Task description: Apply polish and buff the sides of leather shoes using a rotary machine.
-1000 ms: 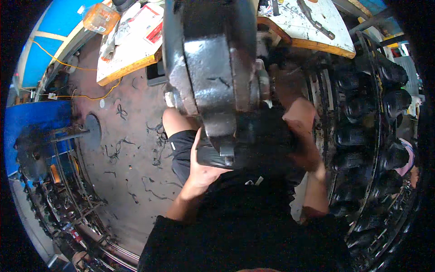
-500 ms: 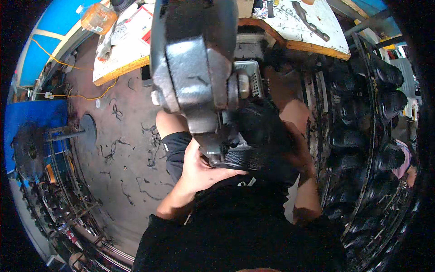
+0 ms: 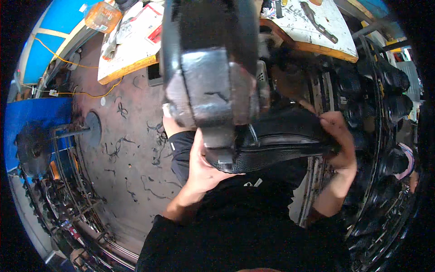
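Observation:
A black leather shoe (image 3: pixel 290 147) with a pebbled surface lies crosswise in front of my body. One end sits under the narrow foot of a large black machine head (image 3: pixel 206 81), which rises before me and hides part of the shoe. Closed on that end, my left hand (image 3: pixel 204 170) has its thumb up beside the machine's foot and its fingers underneath. My right hand (image 3: pixel 337 140) grips the other end, out to the right, with its fingers curled over the edge. Some fingertips of both hands are hidden.
White worktables with wooden edges (image 3: pixel 136 65) stand beyond the machine, one holding a metal tool (image 3: pixel 319 22). An orange-tinted plastic container (image 3: pixel 103 17) is at far left. Racks of black shoes (image 3: pixel 394 109) line the right. Black scraps (image 3: pixel 118 147) litter the floor; a wheeled rack (image 3: pixel 68 181) stands left.
My right hand has swung outward to the right, and the shoe now lies stretched sideways rather than bunched near my lap. My left hand stays by the machine's foot. The whole view has shifted slightly.

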`<state>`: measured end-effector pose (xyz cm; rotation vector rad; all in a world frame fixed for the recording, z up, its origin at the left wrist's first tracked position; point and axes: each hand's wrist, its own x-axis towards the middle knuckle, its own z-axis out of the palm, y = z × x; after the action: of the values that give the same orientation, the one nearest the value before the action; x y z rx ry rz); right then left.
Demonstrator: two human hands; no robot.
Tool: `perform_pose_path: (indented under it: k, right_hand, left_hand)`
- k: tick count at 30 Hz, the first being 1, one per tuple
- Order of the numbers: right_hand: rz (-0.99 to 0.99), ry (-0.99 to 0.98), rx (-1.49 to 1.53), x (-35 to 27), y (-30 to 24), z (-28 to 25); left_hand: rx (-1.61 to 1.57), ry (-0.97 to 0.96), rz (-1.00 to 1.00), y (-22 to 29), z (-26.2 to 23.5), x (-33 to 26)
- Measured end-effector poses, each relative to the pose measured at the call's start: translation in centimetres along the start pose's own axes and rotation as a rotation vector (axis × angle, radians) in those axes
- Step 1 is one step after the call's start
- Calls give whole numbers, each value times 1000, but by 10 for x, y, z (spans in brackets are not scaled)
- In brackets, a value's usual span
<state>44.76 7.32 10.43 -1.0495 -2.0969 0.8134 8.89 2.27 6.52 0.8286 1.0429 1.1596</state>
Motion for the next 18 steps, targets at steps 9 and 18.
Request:
perform_pose_path:
  k: [9, 18]
  right_hand:
    - [-218, -32, -115, 74, -63, -40]
    - [-129, 21, -39, 104, -80, 29]
  left_hand:
    - [-489, 105, -144, -21, -17, -15]
    - [-671, 239, 87, -32, -60, -27]
